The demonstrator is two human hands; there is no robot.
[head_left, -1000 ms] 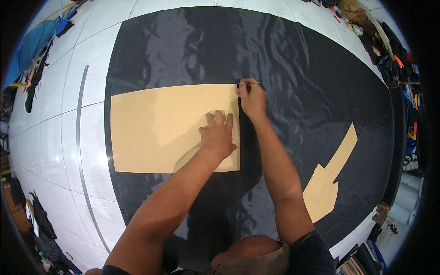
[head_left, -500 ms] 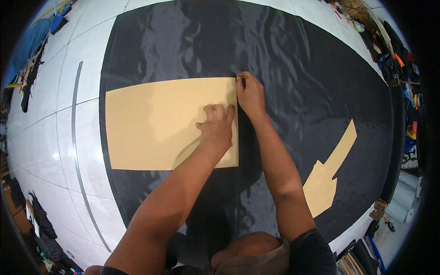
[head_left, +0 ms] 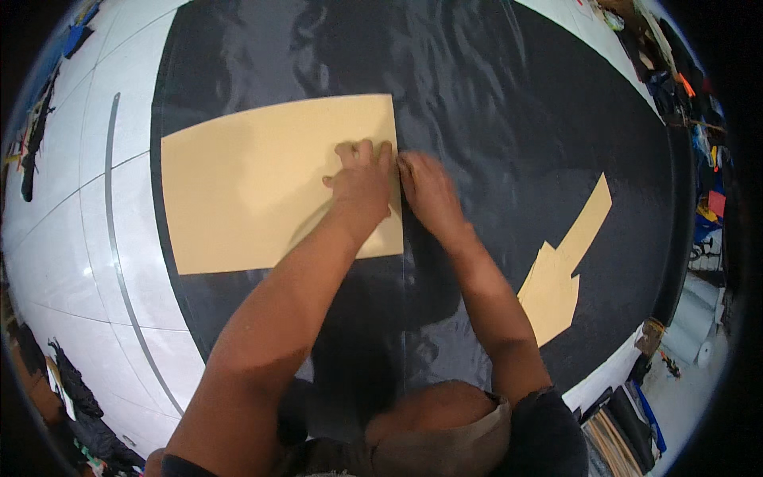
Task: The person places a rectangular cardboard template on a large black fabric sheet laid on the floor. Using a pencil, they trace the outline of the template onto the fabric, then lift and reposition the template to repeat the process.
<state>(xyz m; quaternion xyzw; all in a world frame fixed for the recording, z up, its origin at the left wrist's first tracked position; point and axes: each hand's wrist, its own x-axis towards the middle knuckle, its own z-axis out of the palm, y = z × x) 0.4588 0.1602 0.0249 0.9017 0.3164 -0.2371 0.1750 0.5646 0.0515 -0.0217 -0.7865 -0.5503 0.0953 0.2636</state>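
A large tan rectangular sheet of card (head_left: 246,183) lies flat on a spread of black, slightly shiny material (head_left: 469,71). My left hand (head_left: 362,183) presses down on the sheet near its right edge, fingers spread apart. Just outside that same edge, my right hand (head_left: 429,191) is closed in a pinch, its fingertips against the border of the card. Whatever the pinch holds is too small and hidden to name. A faint light line runs down the black material below the card's lower right corner.
Smaller tan card pieces (head_left: 556,286), one long and narrow, overlap on the black material to the right. A long thin metal ruler (head_left: 115,230) rests on the white tiled floor (head_left: 71,270) at left. Assorted clutter (head_left: 711,203) lines the right rim.
My right hand has slid from the card's upper right corner down along its right edge. My left hand keeps its place on the card. The whole view has shifted slightly.
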